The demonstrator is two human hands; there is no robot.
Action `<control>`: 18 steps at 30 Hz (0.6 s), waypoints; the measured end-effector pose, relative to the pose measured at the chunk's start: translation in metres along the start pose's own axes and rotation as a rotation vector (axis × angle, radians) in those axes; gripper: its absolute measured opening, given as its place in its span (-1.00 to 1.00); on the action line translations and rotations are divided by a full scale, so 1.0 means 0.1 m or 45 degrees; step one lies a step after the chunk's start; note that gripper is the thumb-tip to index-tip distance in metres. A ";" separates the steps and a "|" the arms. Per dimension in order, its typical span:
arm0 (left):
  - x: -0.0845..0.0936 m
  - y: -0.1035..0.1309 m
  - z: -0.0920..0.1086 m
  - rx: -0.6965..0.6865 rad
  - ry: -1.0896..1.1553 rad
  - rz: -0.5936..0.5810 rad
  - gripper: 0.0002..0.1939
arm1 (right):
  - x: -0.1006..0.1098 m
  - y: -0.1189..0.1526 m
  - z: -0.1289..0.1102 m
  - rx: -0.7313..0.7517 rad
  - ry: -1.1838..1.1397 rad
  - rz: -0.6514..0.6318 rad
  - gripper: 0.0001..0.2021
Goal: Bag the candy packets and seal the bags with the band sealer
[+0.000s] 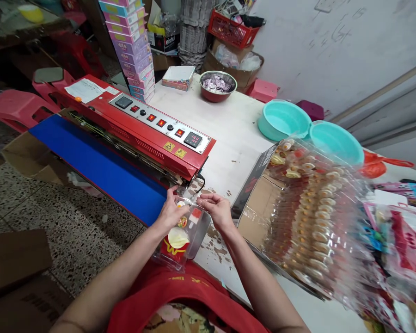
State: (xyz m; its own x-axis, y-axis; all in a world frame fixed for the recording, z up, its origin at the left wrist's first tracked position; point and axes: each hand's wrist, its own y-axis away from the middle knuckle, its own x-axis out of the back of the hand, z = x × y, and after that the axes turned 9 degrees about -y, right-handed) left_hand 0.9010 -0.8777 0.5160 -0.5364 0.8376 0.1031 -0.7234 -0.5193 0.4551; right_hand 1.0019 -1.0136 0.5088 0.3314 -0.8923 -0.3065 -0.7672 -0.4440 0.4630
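Observation:
A clear plastic pack (190,243) of small toy food is in front of me, at the near end of the red bag sealing machine (152,125). Inside it I see a red and white toy popsicle (194,216), a yellowish round piece (178,237) and a red box shape with a yellow mark. My left hand (171,212) is closed on the pack's upper left edge, close to the machine's end. At the upper right edge, the fingers of my right hand (217,210) pinch the clear film. Both fingertips are partly hidden by glare and film.
Right of me, an open carton (258,208) holds a row of similar clear packs. The sealer's blue conveyor belt (107,166) runs off leftward. Farther back are turquoise basins (284,121), a metal bowl (217,95) of sachets and a tall stack of boxes (133,60).

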 end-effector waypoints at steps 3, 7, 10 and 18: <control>0.09 -0.04 0.10 0.226 0.240 -0.122 -0.41 | -0.01 0.01 -0.02 -0.010 -0.004 -0.043 -0.65; 0.13 -0.22 0.18 0.334 0.346 -0.081 -0.66 | -0.04 0.02 -0.02 -0.031 -0.007 -0.088 -0.63; 0.05 -0.35 0.18 0.328 0.361 -0.010 -0.70 | -0.03 0.01 0.00 -0.032 -0.040 -0.046 -0.59; 0.27 -0.36 0.12 0.350 0.290 -0.059 -0.47 | -0.15 -0.33 0.11 -0.079 -0.154 0.143 -0.54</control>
State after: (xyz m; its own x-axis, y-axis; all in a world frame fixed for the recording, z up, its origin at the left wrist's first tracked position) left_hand 0.9180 -0.8341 0.5131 -0.6111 0.7840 -0.1090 -0.6220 -0.3906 0.6786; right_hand 1.0163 -0.9846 0.4891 0.1744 -0.9219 -0.3460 -0.7592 -0.3496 0.5489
